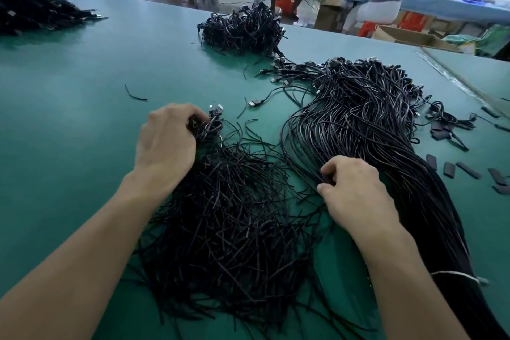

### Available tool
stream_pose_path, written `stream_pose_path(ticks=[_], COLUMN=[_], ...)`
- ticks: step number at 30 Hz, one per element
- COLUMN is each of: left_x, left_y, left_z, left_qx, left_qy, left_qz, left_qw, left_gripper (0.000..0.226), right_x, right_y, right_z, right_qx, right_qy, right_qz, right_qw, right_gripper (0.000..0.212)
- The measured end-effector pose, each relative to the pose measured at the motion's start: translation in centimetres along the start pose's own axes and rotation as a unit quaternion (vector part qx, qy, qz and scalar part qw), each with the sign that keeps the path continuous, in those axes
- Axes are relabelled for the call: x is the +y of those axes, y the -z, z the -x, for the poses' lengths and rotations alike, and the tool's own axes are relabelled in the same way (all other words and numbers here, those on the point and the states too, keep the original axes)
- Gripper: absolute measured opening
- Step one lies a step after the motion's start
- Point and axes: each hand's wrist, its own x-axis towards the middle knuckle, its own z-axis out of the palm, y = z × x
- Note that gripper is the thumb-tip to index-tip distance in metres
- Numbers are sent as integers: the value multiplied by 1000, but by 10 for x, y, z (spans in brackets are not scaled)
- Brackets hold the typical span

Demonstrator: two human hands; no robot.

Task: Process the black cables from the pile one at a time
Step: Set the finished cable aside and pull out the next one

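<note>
The left hand (165, 143) clutches a coiled cable (207, 125); the right hand (356, 188) pinches strands in the long bundle (358, 119), where neighbours could snag and drag out together

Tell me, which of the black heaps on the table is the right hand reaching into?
The long bundle of cables on the right, its strands running side by side. The right hand pinches strands at its near edge; the other heaps are tangled.

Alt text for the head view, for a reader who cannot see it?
Left hand grips a coiled cable above a pile of black ties, while right hand pinches strands of a long cable bundle on a green table.
</note>
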Motion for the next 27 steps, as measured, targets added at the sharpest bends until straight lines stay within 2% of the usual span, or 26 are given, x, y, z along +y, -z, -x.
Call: stream_pose_path(ticks=[5, 8, 11, 13, 15, 17, 19, 22, 24, 27], left_x=[1, 4, 12, 24, 36, 44, 50, 55, 56, 57], left_y=[8, 12, 13, 15, 19, 23, 25, 23, 20, 13], left_z=[-3, -6, -3, 2, 8, 14, 19, 26, 28, 31], left_qx=[-48, -114, -192, -203, -194, -190, -182, -157, -149, -158], left_qy=[48, 60, 10, -43, -84, -118, -141, -167, -200, -235], left_qz=[-87, -111, -76, -44, -15, 1, 25, 36, -4, -16], left_qw=[994, 985, 978, 977, 977, 975, 973, 973, 968, 959], left_gripper=[61, 64, 73, 76, 75, 68, 55, 35, 38, 58], right_x=[0, 1, 3, 2, 2, 0, -5, -19, -29, -38], right_y=[0, 0, -1, -2, -1, 2, 5, 9, 15, 23], right_z=[0, 0, -2, -3, -5, -4, -2, 7, 13, 21], right_qx=[-2, -15, -19, -9, 0, 24, 48, 42, 59, 57], right_qy=[-32, -37, -34, -23, -1, 29, 75, 153, 200, 255], right_qz=[39, 41, 15, -24, -64, -85, -115, -225, -284, -326], right_qw=[999, 998, 999, 999, 998, 996, 989, 961, 936, 909], right_gripper=[23, 21, 21, 15, 11, 24, 22, 15, 11, 10])
